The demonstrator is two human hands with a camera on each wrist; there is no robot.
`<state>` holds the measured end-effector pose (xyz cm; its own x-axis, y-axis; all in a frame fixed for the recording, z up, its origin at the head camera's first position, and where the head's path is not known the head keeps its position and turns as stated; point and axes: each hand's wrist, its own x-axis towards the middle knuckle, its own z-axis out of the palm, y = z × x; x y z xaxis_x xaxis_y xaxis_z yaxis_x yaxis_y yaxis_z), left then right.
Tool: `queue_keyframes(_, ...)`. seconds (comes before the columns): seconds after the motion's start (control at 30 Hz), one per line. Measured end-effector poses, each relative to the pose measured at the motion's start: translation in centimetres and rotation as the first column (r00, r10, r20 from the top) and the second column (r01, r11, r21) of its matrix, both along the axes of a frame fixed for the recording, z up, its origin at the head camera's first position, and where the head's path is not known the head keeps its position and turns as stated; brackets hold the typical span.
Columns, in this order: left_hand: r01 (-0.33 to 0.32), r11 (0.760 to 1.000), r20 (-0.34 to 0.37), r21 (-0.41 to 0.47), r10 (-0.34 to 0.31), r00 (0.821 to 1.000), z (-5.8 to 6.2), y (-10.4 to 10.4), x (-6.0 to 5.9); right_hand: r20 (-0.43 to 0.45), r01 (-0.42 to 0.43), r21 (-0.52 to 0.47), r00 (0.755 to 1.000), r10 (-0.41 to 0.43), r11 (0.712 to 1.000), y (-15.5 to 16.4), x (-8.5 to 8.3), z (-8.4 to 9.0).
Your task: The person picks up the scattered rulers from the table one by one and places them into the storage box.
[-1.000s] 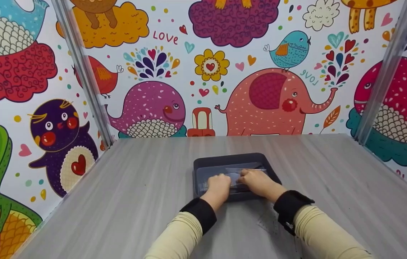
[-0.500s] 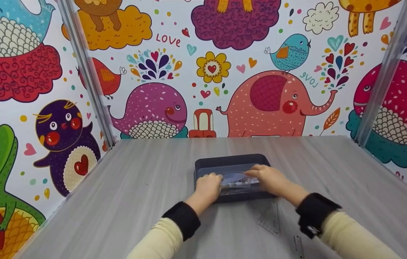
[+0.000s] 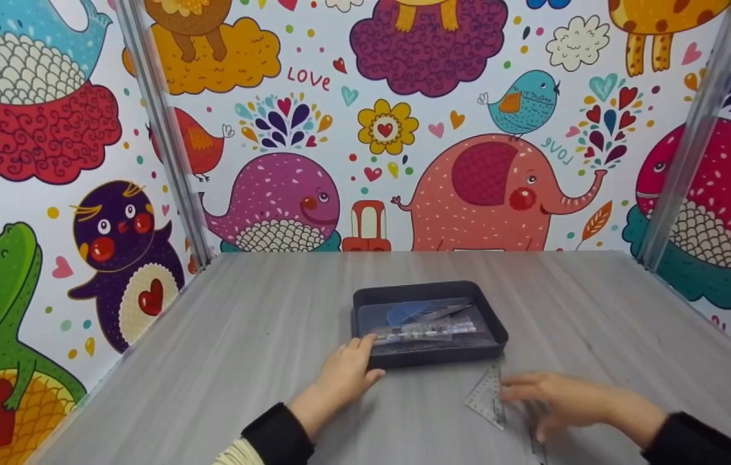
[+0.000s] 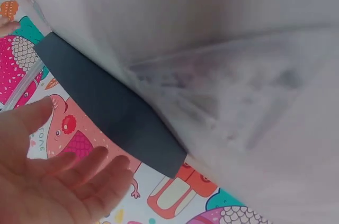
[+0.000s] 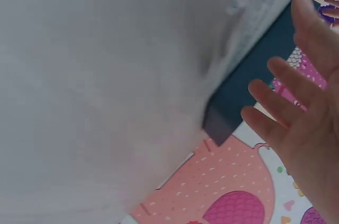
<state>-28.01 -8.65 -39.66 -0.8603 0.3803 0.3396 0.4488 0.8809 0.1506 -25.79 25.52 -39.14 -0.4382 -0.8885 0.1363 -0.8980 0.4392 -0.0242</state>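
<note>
My left hand [image 3: 345, 371] has its fingertips at the front left corner of a dark grey tray [image 3: 436, 357]; its fingers are loosely extended. Inside the tray lie a clear plastic strip with a printed pattern [image 3: 427, 330], a bluish translucent curved piece [image 3: 406, 312] and other clear pieces. My right hand [image 3: 562, 397], fingers spread and holding nothing, hovers right of a clear triangular set square [image 3: 487, 399]. Below it, a thin dark-marked piece [image 3: 536, 445] lies partly hidden. The left wrist view shows my left palm [image 4: 58, 181] beside the tray wall [image 4: 111, 102].
The grey wood-grain table [image 3: 275, 310] extends to a back wall [image 3: 365, 129] covered in cartoon animals. Metal posts [image 3: 165, 135] stand at the table's back corners.
Both hands have let go of the clear patterned strip, now lying in the tray. My right hand has moved from the tray toward the front right; the left has drawn back to the tray's corner.
</note>
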Motion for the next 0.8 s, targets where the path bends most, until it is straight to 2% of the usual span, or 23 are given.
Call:
queue_keyframes(0.13, -0.014, 1.000, 0.042, 0.020, 0.013, 0.999, -0.1, -0.3, 0.4, 0.054, -0.015, 0.048, 0.998, 0.013, 0.999, 1.2, 1.1, -1.3)
queue_keyframes(0.23, -0.016, 0.999, 0.042, 0.032, 0.015, 0.999, -0.2, -0.4, 0.5, 0.092, -0.017, 0.067, 0.996, 0.011, 0.998, 1.4, 1.3, -1.9)
queue_keyframes(0.33, -0.011, 0.999, 0.045, 0.032, 0.010, 0.999, -0.3, -0.4, 0.6, 0.095, -0.007, 0.063, 0.995, 0.001, 0.998, 1.4, 1.3, -2.3)
queue_keyframes(0.6, -0.008, 1.000, 0.055, 0.019, 0.007, 0.998, -0.4, 0.1, 0.9, 0.128, 0.043, 0.028, 0.991, -0.047, 0.999, 0.2, 1.0, -2.4)
queue_keyframes(0.8, 0.016, 1.000, 0.026, 0.003, -0.016, 1.000, -0.2, 0.4, 1.3, 0.203, -0.007, 0.099, 0.979, -0.014, 0.995, -1.2, 0.5, -1.8)
